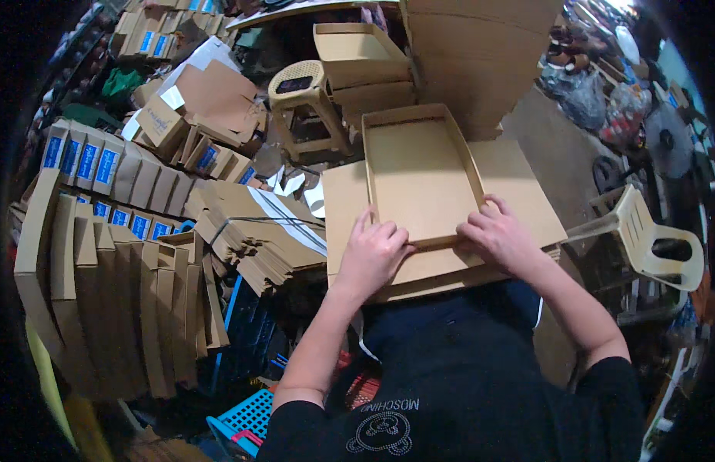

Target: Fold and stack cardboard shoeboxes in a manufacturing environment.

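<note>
A shallow brown cardboard box (423,181) with raised walls lies before me, its long sides running away from my body. Beneath it is a stack of flat cardboard sheets (519,181) at my lap. My left hand (379,252) is closed at the box's near left corner, fingers bent over the wall. At the near right corner my right hand (496,232) pinches the wall, its thumb side toward the near edge. Parts of the near wall are hidden by the fingers of both hands.
Rows of folded boxes (115,300) stand at the left, beside a strapped bundle of flat cardboard (269,223). Ahead are a plastic stool (300,81) and a tall cardboard sheet (481,61). A cream plastic chair (638,239) stands at the right, a blue basket (246,420) at the lower left.
</note>
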Demonstrator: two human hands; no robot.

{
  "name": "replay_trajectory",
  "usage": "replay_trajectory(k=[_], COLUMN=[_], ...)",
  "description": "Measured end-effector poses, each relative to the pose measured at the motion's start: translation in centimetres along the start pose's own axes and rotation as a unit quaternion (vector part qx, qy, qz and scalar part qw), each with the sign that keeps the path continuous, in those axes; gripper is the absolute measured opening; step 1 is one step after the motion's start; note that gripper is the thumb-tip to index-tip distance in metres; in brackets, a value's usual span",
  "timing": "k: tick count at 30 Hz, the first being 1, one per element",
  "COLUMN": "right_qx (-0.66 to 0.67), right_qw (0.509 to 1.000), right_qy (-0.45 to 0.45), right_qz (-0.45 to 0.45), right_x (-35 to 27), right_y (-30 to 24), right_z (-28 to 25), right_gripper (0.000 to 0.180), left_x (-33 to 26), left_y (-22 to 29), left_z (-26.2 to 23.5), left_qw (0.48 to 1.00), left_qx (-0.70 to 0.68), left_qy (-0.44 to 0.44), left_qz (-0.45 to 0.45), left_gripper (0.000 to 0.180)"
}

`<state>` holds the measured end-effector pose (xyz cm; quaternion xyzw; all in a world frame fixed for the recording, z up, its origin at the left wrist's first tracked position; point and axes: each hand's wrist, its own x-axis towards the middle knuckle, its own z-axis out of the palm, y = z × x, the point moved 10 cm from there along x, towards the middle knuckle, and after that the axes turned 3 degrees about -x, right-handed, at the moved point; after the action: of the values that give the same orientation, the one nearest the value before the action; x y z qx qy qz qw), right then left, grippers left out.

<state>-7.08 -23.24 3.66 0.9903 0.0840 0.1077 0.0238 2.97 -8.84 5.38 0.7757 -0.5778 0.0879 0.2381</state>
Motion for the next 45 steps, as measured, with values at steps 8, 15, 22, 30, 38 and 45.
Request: replay_trajectory(k=[8,15,22,30,38,45], right_qx=[0.027,0.080,0.033,0.087,0.336,0.063], right_qw=[0.999,0.991,0.983,0.912,0.809,0.793], right_qy=[0.019,-0.048,0.161,0.341,0.401,0.353], right_qz=[-0.023,-0.093,-0.079,-0.212,-0.269,-0.492], right_x=[0.2,-1.5,-1.9,9.8,26.0,30.6], right_y=[-0.4,-1.3,0.1,-0.3,-9.2,-29.8], right_z=[-0.3,-3.3,-13.7,-31.1,-44.5,-42.6], right_gripper=[0.026,0.027,0.017,0.028,0.055,0.030], left_x=[0.6,-2.0,-1.8,-2.2,-1.4,-1.2], left_y=[1.6,-7.6,-9.8,-6.9,-7.2,-7.3], left_z=[1.8,-5.0,7.4,7.9,8.6,8.9], left_qw=[0.992,0.930,0.956,0.976,0.976,0.977], left_qx=[-0.090,-0.234,-0.127,-0.059,-0.078,-0.095], left_qy=[-0.042,0.223,-0.051,-0.107,-0.104,-0.092], left_qz=[0.073,-0.177,-0.258,-0.179,-0.175,-0.168], left_gripper=[0.030,0.020,0.043,0.051,0.058,0.059])
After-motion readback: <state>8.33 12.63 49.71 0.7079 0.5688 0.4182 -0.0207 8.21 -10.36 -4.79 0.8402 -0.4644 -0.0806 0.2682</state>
